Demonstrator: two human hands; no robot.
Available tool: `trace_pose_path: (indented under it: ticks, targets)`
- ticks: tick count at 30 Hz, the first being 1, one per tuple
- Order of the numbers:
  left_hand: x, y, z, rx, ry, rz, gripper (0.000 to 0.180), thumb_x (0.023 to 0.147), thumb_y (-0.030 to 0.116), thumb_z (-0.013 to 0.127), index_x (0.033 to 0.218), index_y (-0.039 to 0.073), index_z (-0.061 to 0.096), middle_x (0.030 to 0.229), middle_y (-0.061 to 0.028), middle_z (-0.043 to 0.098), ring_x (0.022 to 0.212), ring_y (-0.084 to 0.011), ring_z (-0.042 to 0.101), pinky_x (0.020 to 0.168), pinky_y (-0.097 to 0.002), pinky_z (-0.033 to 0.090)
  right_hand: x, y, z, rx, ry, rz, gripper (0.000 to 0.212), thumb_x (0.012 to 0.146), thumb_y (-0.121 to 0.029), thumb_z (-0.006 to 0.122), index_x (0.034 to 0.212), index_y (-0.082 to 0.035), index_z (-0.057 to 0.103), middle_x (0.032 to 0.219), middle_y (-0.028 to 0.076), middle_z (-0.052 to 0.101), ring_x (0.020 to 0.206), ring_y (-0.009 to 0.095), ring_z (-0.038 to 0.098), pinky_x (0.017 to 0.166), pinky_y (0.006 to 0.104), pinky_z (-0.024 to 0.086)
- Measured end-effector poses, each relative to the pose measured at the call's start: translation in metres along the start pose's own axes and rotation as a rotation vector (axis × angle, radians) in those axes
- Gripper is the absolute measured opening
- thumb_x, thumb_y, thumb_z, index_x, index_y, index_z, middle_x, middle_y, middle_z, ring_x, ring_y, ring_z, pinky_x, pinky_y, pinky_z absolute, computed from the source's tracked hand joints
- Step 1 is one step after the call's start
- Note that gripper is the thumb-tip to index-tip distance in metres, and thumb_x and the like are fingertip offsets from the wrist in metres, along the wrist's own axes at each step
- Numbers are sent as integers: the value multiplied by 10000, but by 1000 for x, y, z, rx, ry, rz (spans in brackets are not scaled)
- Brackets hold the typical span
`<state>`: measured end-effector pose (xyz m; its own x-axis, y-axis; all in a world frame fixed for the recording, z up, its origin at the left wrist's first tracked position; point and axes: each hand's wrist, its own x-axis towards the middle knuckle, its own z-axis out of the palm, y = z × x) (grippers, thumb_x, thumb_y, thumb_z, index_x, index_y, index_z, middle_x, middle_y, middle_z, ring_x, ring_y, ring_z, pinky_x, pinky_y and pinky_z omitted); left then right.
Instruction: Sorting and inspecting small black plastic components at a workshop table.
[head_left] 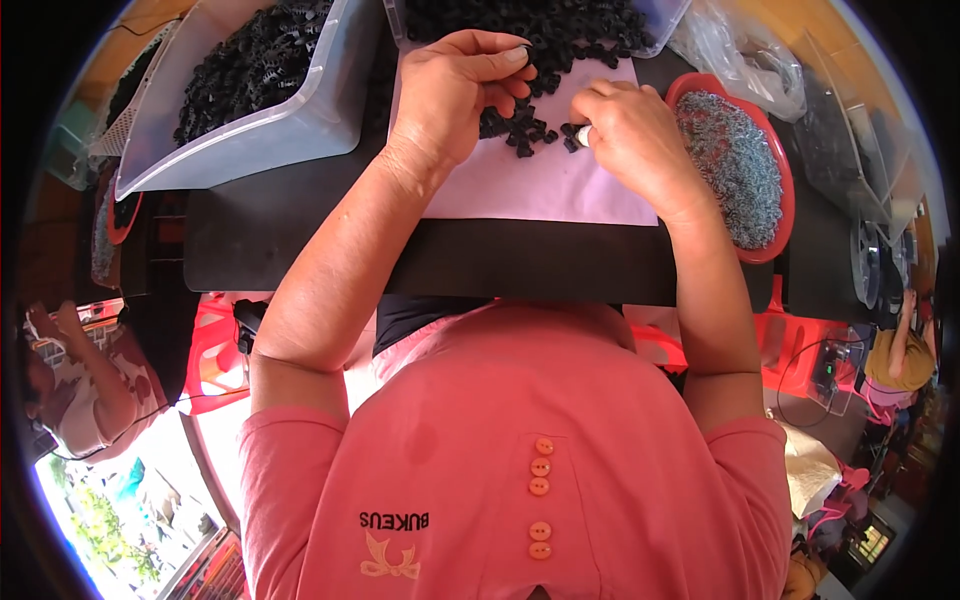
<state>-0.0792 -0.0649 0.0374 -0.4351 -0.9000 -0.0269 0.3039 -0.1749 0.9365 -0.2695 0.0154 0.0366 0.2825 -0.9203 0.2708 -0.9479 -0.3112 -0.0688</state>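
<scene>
Left clear bin [275,140], far clear bin [668,25]: black parts [255,65]. Red basin [785,190]: silvery pieces [735,170]. Left hand [455,85] pinched, right hand [640,135] curled (cannot tell if either grasps anything).

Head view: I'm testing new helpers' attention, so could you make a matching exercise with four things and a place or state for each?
1. red basin
2. pink sheet
3. left hand
4. right hand

A. under loose black pieces
B. white thing at its fingers
C. heaped with bluish-grey pieces
D. the hand farther from the basin

Pairs: 1-C, 2-A, 3-D, 4-B
</scene>
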Motion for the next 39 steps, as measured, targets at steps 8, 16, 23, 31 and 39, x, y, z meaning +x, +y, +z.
trace_pose_path:
  ticks: [8,16,23,31,39]
  targets:
    - [0,0,2,-25,5,-18,168,905,55,629,1029,-58,641,857,-137,671,692,-175,620,598,-270,482,1,3,1,-71,-7,26,99,745,-43,628,844,-44,636,911,97,652,914,290,633,786,432,461]
    - [0,0,2,-57,-1,-14,161,903,57,636,1018,-56,643,849,-134,669,681,-176,618,592,-262,480,2,-1,3,-119,-8,17,117,757,-76,662,867,-53,631,935,95,655,922,284,635,787,425,463]
    - [-1,0,1,-155,47,6,159,903,45,628,1025,-57,636,895,-130,661,764,-192,630,679,-289,510,11,-34,-10,763,296,151,91,795,4,634,883,-10,614,812,90,616,709,220,615,641,322,477]
    - [-1,-1,0,-389,75,8,194,939,68,560,1086,-56,582,969,-122,637,894,-203,625,820,-311,520,38,-82,13,1281,329,196,124,866,66,579,956,-3,627,897,11,648,825,67,596,761,215,488]
    - [0,-3,-1,-435,77,-66,151,947,93,555,1039,-25,575,928,-147,651,892,-254,653,824,-362,541,37,-73,5,1042,211,163,106,858,51,583,937,-5,625,836,19,657,788,74,600,700,223,478]
